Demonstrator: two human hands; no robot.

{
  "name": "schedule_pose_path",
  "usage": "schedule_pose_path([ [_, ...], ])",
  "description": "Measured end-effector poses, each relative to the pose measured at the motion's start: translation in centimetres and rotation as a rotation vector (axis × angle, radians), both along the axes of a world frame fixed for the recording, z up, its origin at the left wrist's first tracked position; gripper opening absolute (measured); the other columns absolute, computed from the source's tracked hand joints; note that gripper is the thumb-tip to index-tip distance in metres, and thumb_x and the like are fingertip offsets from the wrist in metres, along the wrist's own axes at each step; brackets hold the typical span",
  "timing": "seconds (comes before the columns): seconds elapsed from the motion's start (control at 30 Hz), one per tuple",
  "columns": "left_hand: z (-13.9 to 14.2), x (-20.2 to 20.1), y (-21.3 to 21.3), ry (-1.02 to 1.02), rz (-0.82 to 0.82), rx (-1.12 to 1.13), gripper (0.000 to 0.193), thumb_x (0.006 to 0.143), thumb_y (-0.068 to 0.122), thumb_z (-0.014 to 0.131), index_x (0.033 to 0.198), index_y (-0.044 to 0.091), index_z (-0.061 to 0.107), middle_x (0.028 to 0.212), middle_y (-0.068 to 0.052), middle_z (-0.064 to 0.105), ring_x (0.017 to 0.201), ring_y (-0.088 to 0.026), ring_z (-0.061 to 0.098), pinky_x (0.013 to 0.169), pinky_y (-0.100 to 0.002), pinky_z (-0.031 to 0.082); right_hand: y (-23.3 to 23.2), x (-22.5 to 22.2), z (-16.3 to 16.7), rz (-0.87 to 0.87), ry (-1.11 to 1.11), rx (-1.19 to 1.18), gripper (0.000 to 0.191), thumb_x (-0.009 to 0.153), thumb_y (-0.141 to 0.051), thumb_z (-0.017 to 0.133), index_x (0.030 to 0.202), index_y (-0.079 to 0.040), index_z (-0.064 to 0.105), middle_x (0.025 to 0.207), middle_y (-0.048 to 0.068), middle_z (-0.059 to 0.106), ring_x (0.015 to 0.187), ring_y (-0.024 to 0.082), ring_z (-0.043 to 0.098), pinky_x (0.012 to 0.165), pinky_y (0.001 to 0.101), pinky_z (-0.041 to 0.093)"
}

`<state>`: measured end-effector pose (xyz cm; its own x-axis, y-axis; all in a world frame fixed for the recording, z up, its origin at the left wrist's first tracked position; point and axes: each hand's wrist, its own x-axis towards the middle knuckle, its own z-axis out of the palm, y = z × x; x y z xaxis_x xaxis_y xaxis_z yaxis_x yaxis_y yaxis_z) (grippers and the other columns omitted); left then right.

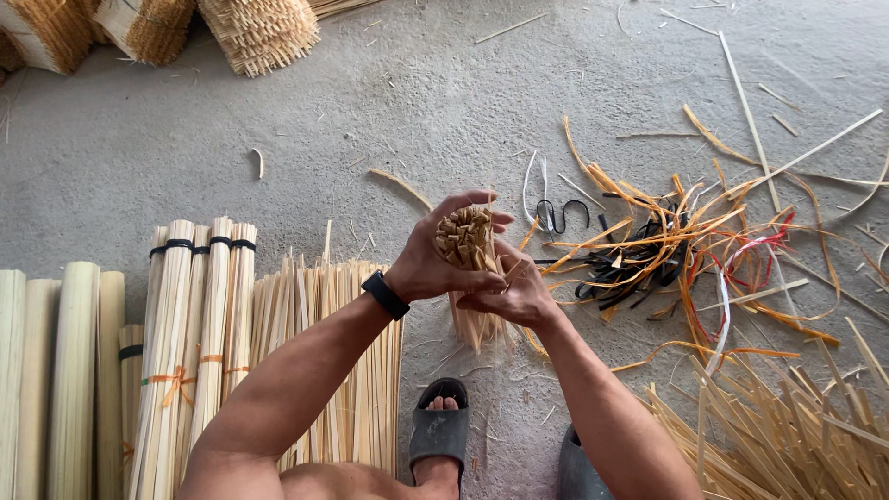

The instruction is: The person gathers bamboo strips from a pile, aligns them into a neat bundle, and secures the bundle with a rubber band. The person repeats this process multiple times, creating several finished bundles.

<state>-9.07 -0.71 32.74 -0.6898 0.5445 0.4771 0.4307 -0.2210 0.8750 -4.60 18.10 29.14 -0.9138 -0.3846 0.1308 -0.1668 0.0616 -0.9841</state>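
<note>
A small bundle of bamboo slivers (468, 250) stands upright in mid-air over the middle of the concrete floor (417, 102), cut ends facing up, ringed by the curled fingers (472, 199) of the left hand (433, 259), which wrap its top from the left. The right hand (514, 294) pinches the bundle's shaft just below with fingers pressed together. Toward the floor's left edge lie tied bamboo bundles (194, 315); toward its right edge, orange and black strapping scraps (667, 241); at its bottom edge, 1 sandalled foot (440, 431).
</note>
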Motion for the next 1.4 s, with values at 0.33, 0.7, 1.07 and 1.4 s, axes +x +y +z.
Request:
schedule_pose_path([
  [0.33, 0.0, 1.0, 1.8, -0.158, -0.067, 0.021, 0.063, 0.083, 0.025, 0.091, 0.137, 0.012, 0.061, 0.137, -0.007, 0.070, 0.124, -0.017, 0.072, 0.104, -0.038, 0.061, -0.1, -1.0, -2.6, -0.058, 0.082, 0.040, 0.056, 0.075, -0.027, 0.089, 0.119, -0.004, 0.064, 0.110, 0.008, 0.073, 0.099, 0.019, 0.075, 0.084, 0.0356, 0.063],
  [0.7, -0.5, -0.3, 3.2, -0.219, 0.502, -0.255, 0.029, 0.085, 0.025, 0.082, 0.105, 0.007, 0.073, 0.090, -0.006, 0.079, 0.079, -0.014, 0.079, 0.073, -0.033, 0.070, -2.9, 1.2, -6.8, -0.191, 0.318, 0.038, 0.083, 0.071, -0.038, 0.091, 0.131, 0.005, 0.052, 0.115, 0.016, 0.066, 0.108, 0.028, 0.066, 0.092, 0.0414, 0.058],
  [1.07, -3.0, 4.9, 4.0, -0.473, 0.035, -0.905, 0.094, 0.062, 0.029, 0.101, 0.134, 0.007, 0.045, 0.117, -0.014, 0.064, 0.109, -0.028, 0.064, 0.097, -0.045, 0.054, 1.7, -0.9, -1.4, -0.243, -0.265, -0.642, 0.032, 0.082, -0.009, 0.076, 0.109, 0.000, 0.060, 0.085, 0.013, 0.068, 0.076, 0.026, 0.073, 0.076, 0.0447, 0.065],
  [1.4, -6.0, 5.2, 4.0, -1.068, -0.593, -0.263, 0.066, 0.069, 0.024, 0.092, 0.121, 0.005, 0.057, 0.086, -0.009, 0.067, 0.072, -0.022, 0.069, 0.067, -0.039, 0.063, 5.3, -0.9, 0.0, -0.254, -0.376, -0.974, 0.033, 0.091, -0.012, 0.072, 0.117, -0.004, 0.053, 0.084, 0.008, 0.062, 0.076, 0.022, 0.066, 0.078, 0.0433, 0.059],
])
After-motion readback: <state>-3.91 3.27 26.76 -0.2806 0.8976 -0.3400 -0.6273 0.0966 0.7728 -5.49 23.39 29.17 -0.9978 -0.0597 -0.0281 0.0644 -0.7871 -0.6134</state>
